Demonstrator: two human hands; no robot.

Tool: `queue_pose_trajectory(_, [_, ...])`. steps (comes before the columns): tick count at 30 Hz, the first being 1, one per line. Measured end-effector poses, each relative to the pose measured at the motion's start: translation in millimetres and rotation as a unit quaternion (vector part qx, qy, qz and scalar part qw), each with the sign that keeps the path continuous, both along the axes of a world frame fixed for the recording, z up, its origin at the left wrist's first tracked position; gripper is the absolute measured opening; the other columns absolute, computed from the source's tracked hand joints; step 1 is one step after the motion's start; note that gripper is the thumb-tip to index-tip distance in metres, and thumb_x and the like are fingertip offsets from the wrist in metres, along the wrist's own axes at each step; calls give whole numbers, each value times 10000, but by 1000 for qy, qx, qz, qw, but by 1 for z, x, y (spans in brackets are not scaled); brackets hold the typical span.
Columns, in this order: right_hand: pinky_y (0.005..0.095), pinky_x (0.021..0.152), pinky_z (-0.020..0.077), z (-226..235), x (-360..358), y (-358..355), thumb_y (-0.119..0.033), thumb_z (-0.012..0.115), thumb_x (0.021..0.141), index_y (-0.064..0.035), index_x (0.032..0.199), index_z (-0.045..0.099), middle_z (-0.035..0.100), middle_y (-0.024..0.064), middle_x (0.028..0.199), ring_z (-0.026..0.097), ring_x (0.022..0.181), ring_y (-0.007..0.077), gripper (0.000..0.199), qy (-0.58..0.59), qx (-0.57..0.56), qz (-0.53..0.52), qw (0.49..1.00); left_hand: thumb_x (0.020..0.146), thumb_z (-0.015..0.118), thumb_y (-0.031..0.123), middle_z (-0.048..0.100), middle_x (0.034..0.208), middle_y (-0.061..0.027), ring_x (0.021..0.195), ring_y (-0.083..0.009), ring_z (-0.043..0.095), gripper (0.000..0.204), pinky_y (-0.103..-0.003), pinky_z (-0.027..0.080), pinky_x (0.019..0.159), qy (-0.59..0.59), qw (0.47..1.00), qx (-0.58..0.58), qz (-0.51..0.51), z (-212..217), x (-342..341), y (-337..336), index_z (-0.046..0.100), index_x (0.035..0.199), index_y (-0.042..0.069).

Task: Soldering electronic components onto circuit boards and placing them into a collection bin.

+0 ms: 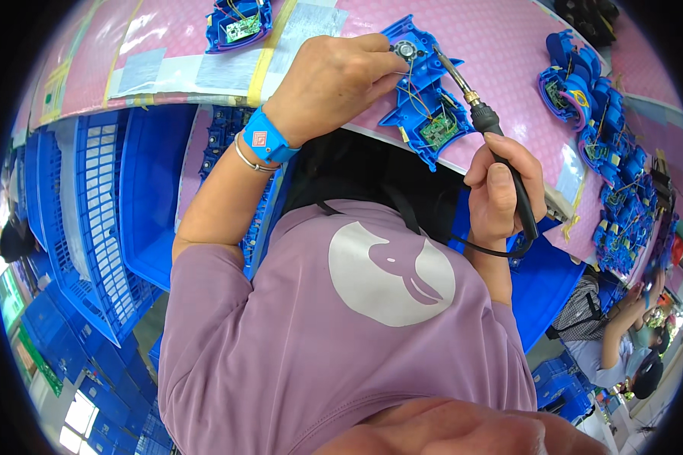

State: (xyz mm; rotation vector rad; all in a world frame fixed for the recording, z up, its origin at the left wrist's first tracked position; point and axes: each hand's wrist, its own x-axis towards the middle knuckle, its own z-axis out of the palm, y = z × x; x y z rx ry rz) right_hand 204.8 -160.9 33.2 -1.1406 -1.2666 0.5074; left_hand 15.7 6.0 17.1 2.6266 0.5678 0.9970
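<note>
An opened blue plastic housing (425,47) lies at the table's near edge. Its upper half holds a round metal part like a small speaker, and thin wires run down to a green circuit board (438,131) in the lower half. My left hand (340,82) is closed at the housing's left edge, with fingertips beside the round part and partly hidden. In my right hand (506,186) is a soldering iron (484,117), gripped by its black handle like a pen. The iron's tip points up and left, ending over the right side of the upper half.
Another opened blue housing (239,29) lies at the far left of the pink-covered table (319,57). Several wired housings (611,163) are heaped along the right. Blue crates (99,220) stand below at left; a blue bin (542,292) is at right. Another person (611,349) sits at lower right.
</note>
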Motion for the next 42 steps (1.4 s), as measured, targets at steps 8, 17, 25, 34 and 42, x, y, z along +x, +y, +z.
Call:
queue_pose_trajectory(8, [252, 538, 408, -4, 2, 5, -129, 584, 925, 125, 1134, 615, 605, 130, 748, 533, 589, 135, 331, 8, -25, 23, 999, 777, 743, 93, 649, 891, -46, 685, -205, 680, 194, -306, 526, 540, -9, 993, 116, -4, -4, -13, -3, 680, 960, 84])
queue_pose_trajectory(17, [240, 535, 402, 2, -8, 24, -116, 579, 934, 94, 1123, 658, 626, 80, 686, 568, 598, 107, 294, -60, -90, 60, 992, 754, 748, 60, 683, 981, -72, 719, -191, 703, 247, -285, 548, 559, -32, 991, 127, 20, -23, -20, -11, 685, 993, 48])
queue_pose_trajectory(25, [239, 530, 408, 1, -9, 28, -125, 581, 935, 87, 1110, 673, 632, 73, 673, 578, 590, 108, 290, -82, -98, 59, 990, 754, 754, 58, 684, 979, -75, 734, -196, 708, 241, -287, 559, 570, -37, 993, 113, 23, -24, -19, -11, 687, 986, 43])
queue_pose_trajectory(34, [235, 539, 421, -2, -6, 25, -137, 588, 932, 92, 1120, 665, 642, 84, 705, 584, 605, 110, 306, -86, -79, 51, 992, 758, 768, 66, 686, 969, -64, 732, -191, 708, 232, -284, 558, 569, -44, 993, 105, 29, -23, -18, -11, 690, 975, 48])
queue_pose_trajectory(42, [234, 538, 419, -4, -6, 25, -131, 584, 932, 96, 1126, 659, 641, 83, 709, 581, 607, 108, 308, -84, -79, 56, 992, 745, 780, 61, 687, 966, -60, 756, -194, 711, 245, -284, 563, 579, -43, 994, 100, 32, -23, -19, -11, 691, 973, 51])
